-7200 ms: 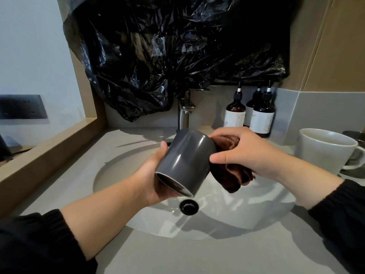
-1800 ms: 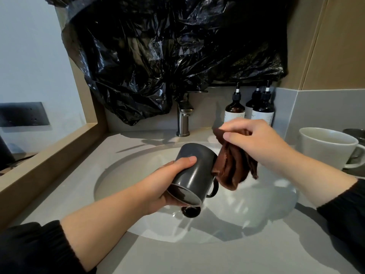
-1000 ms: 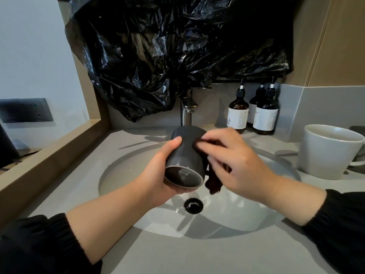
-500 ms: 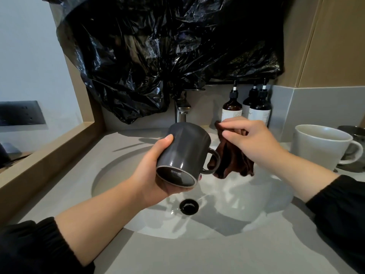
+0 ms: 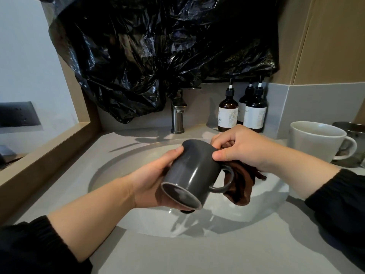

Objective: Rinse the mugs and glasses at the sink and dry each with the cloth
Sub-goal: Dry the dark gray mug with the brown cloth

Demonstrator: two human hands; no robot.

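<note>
My left hand (image 5: 152, 178) grips a dark grey mug (image 5: 194, 171) over the white sink basin (image 5: 262, 204). The mug is tilted, its base toward me and its handle pointing right. My right hand (image 5: 243, 149) holds a brown cloth (image 5: 241, 186) bunched against the mug's far end, thumb pressed on the mug's side. The cloth hangs down behind the handle. A white mug (image 5: 318, 141) stands upright on the counter at the right.
The metal faucet (image 5: 177, 113) rises behind the basin, under a hanging black plastic bag (image 5: 158, 52). Three dark pump bottles (image 5: 243, 113) stand at the back right. A metal vessel (image 5: 353, 129) sits behind the white mug. A wooden ledge (image 5: 45, 147) borders the left.
My right hand has brought the cloth from beside the handle up against the mug's far end. The mug has tipped lower in my left hand.
</note>
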